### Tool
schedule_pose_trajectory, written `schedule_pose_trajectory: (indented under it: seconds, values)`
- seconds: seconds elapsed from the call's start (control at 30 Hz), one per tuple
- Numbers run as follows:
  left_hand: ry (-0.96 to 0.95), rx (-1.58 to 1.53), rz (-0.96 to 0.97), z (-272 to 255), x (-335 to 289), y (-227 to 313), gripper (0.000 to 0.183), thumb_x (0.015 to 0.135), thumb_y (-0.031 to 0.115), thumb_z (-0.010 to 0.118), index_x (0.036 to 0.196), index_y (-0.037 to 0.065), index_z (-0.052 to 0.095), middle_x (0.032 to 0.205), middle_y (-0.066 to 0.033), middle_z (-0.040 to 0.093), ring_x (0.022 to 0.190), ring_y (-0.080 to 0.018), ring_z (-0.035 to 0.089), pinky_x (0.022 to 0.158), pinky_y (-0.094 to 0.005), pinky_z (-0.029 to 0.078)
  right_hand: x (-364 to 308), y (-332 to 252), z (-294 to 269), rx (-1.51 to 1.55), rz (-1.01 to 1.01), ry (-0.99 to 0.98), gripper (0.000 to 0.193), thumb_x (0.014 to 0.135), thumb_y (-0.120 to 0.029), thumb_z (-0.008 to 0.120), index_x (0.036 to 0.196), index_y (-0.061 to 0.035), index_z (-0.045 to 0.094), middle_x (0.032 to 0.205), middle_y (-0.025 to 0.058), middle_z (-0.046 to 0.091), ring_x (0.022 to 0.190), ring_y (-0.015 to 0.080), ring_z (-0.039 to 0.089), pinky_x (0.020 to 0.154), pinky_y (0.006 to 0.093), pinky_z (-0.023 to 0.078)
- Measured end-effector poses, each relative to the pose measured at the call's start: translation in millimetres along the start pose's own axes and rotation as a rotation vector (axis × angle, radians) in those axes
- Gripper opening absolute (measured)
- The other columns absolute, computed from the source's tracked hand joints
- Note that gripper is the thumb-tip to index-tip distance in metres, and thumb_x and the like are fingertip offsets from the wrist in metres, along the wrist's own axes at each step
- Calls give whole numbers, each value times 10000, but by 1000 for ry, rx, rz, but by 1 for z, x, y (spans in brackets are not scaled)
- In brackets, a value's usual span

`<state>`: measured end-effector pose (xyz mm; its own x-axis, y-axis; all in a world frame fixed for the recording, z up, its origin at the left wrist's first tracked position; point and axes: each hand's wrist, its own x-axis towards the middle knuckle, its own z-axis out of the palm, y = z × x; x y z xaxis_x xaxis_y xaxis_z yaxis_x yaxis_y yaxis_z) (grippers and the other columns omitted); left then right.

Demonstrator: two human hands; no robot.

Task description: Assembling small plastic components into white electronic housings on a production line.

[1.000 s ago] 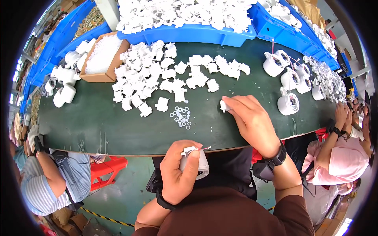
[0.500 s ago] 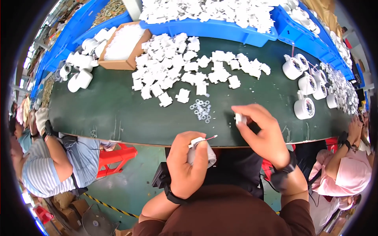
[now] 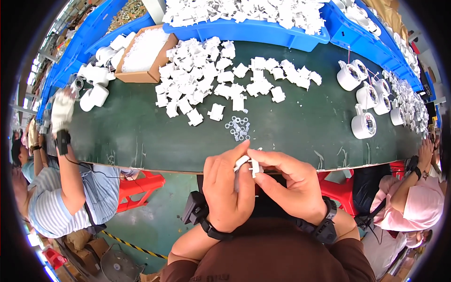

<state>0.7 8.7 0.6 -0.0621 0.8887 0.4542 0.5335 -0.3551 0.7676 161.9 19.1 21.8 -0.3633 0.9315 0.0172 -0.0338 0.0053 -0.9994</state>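
The bench (image 3: 291, 117), left to right: a co-worker's gloved hand (image 3: 62, 113) at the left end; rounded white housings (image 3: 98, 96); a cardboard box (image 3: 141, 76) of small whitish pieces; a heap of white brackets (image 3: 188, 77), a blue bin (image 3: 277, 36) beyond it; small pale rings (image 3: 238, 128), lying just beyond the working hands; white cylindrical units (image 3: 363, 126) at right. At the near edge, the left hand (image 3: 225, 188) has its fingers wrapped around a white part (image 3: 241, 161), mostly hidden; the right hand (image 3: 296, 185) pinches a small white piece (image 3: 255, 167) close beside it, contact between the two being indistinct.
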Motion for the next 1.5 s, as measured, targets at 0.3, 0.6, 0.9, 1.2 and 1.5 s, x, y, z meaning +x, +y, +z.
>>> schedule_pose_trajectory:
  seconds: [0.3,0.6,0.9,1.2,1.5]
  values:
    - [-25,0,69,3,-2,-5,379,933,137,494,1245,-19,644,1074,-144,708,866,-319,595,818,-406,466,0,8,13,-175,-165,152,455,879,121,702,1316,4,644,1122,86,692,1039,163,657,919,309,532]
    - [-56,-6,136,1,-1,-6,378,983,223,427,1147,-48,633,1084,-167,689,877,-320,578,818,-409,432,1,15,26,-299,-367,303,418,813,83,747,1217,-5,688,980,105,701,812,255,643,782,340,499]
    - [-41,-138,-76,-20,-11,-12,220,966,108,552,1119,-29,629,1025,-142,692,852,-303,591,788,-389,464,30,-3,-12,-361,-71,214,119,934,23,687,1048,10,716,959,90,716,842,179,673,704,302,525]
    - [-8,-176,-224,-31,0,-14,217,945,65,610,1141,-18,650,1085,-152,669,925,-266,617,811,-352,499,53,19,1,-850,-273,203,77,879,-19,735,946,-19,698,824,100,620,730,269,612,642,363,485]
    - [21,-43,-113,-27,5,-3,212,832,41,729,1035,9,676,1128,-141,650,979,-285,618,867,-360,501,56,12,-5,-709,-70,160,38,922,-36,703,947,-17,682,849,76,634,702,172,625,639,296,499]
